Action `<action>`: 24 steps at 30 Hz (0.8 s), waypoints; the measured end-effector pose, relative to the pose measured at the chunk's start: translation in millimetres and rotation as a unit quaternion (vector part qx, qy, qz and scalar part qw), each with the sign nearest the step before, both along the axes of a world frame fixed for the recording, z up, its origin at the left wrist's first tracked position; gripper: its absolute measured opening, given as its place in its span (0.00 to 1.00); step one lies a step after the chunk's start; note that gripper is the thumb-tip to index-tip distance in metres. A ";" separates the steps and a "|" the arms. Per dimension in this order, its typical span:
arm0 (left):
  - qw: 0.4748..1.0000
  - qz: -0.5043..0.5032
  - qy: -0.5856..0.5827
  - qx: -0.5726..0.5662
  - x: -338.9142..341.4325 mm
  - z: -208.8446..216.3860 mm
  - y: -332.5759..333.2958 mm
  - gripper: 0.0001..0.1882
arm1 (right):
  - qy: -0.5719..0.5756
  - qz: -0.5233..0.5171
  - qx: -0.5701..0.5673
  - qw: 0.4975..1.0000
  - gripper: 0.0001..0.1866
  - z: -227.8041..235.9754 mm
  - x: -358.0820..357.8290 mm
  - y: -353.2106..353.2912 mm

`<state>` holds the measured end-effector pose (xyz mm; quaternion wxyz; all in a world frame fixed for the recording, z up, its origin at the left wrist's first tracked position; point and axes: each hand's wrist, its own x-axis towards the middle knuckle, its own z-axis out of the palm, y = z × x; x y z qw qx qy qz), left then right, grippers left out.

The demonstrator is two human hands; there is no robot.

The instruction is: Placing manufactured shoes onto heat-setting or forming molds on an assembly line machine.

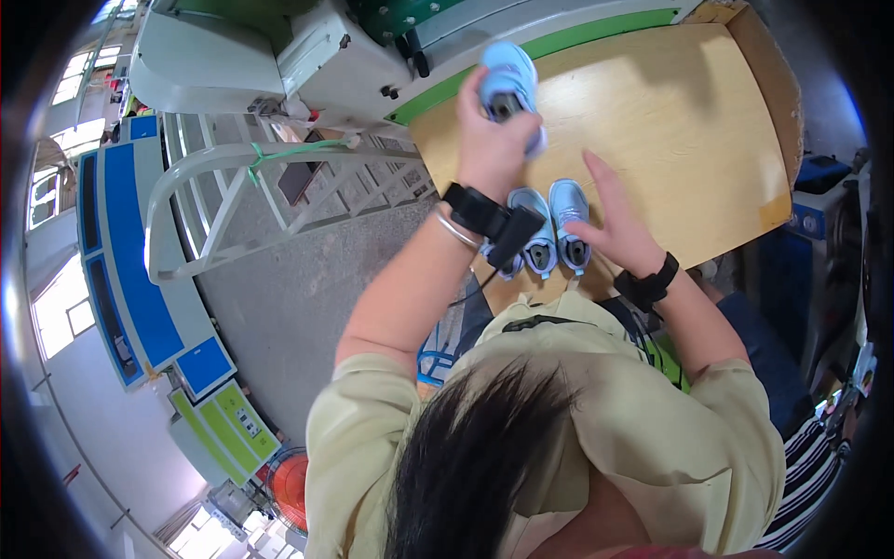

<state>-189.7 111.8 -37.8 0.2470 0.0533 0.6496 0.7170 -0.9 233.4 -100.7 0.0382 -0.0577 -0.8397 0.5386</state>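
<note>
My left hand is wrapped round a light blue shoe, lifted over the far left part of the wooden tabletop, toe pointing away from me. Nearer to me, several more light blue shoes stand side by side with their heels toward my body. The rightmost shoe lies beside my right hand, whose fingers are spread; the thumb reaches to the shoe's opening, and whether it touches cannot be made out. Left of it stands another shoe, and a third is partly hidden under my left wrist.
Beyond the tabletop rises a white and green machine. A raised board edges the table's right side. To the left stands a pale metal rack with a green tie, above a grey floor. Lower left is an orange fan.
</note>
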 end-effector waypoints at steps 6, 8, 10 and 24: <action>0.918 0.117 0.369 -0.086 -99.8 68.0 26.9 0.40 | -0.099 -0.033 0.079 0.991 0.46 -42.8 39.5 -45.4; 0.880 0.172 0.398 -0.193 -149.1 56.7 32.7 0.43 | -0.077 -0.050 0.015 0.996 0.44 -44.0 32.4 -49.5; 0.872 0.218 0.383 -0.211 -178.4 46.8 35.5 0.34 | -0.096 -0.067 -0.075 0.990 0.44 -43.9 28.7 -41.4; 0.849 -0.219 0.410 -0.251 7.6 -37.2 -47.3 0.32 | 0.333 -0.291 0.136 0.887 0.25 145.4 -246.2 159.8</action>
